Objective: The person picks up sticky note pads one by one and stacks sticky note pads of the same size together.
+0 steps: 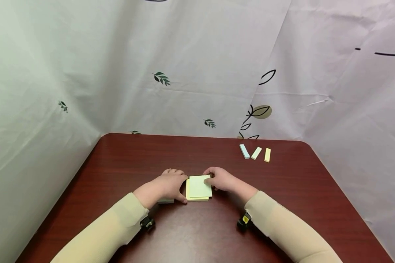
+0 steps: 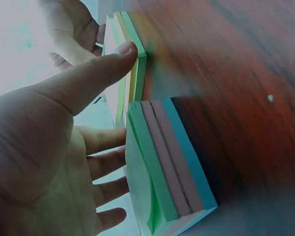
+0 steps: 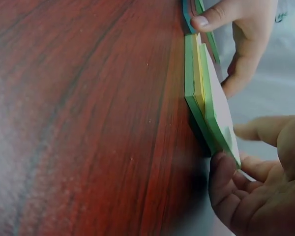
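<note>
A pale green sticky note pad (image 1: 200, 187) lies on top of a small stack, offset from the yellow sticky note pad (image 1: 197, 199) below it. In the right wrist view a lower green pad (image 3: 189, 69) forms the stack's base. My right hand (image 1: 222, 179) pinches the top pad at its right edge, thumb above and fingers beneath. My left hand (image 1: 171, 185) has its thumb at the stack's left edge, its other fingers loosely extended. Under that hand stands a second sticky note stack (image 2: 162, 162), green over pink over blue, mostly hidden in the head view.
Toward the back right of the dark red table (image 1: 184, 233) lie three narrow pads: a blue one (image 1: 244, 151), a pale green one (image 1: 256, 153) and a yellow one (image 1: 267, 155). A white patterned curtain (image 1: 191, 98) hangs behind the table.
</note>
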The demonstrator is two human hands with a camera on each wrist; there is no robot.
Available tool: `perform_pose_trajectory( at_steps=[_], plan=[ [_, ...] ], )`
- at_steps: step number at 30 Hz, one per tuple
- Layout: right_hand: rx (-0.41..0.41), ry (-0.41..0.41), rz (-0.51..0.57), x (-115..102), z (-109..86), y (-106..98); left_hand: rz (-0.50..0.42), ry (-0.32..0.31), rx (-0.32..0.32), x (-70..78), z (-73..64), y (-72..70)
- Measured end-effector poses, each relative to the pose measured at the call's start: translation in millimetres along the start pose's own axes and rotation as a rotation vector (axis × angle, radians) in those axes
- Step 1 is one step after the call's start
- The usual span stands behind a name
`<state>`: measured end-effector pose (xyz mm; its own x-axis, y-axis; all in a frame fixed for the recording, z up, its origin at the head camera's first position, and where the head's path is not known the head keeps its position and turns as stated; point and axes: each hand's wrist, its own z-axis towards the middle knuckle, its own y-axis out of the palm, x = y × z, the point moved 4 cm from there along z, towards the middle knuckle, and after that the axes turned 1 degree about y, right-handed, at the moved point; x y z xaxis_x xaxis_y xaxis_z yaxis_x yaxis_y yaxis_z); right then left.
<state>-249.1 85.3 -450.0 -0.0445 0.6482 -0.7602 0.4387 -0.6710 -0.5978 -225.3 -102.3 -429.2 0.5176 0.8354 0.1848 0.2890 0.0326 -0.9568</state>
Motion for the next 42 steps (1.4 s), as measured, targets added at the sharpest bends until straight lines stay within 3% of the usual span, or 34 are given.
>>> perform_pose_trajectory(
  at_steps=[8, 19, 42],
  plan=[
    [0.043, -0.046, -0.282, -5.6, -0.7, 4.6, 0.015, -0.019, -0.004, 2.1, -0.5, -0.2],
    [0.057, -0.076, -0.304, -10.0, -2.9, 9.2, 0.079, -0.036, -0.005, 5.0, -0.4, 1.1],
    [0.057, -0.108, -0.334, -13.6, -5.4, 12.9, 0.079, -0.035, 0.018, 4.6, -1.8, 1.1]
  ],
)
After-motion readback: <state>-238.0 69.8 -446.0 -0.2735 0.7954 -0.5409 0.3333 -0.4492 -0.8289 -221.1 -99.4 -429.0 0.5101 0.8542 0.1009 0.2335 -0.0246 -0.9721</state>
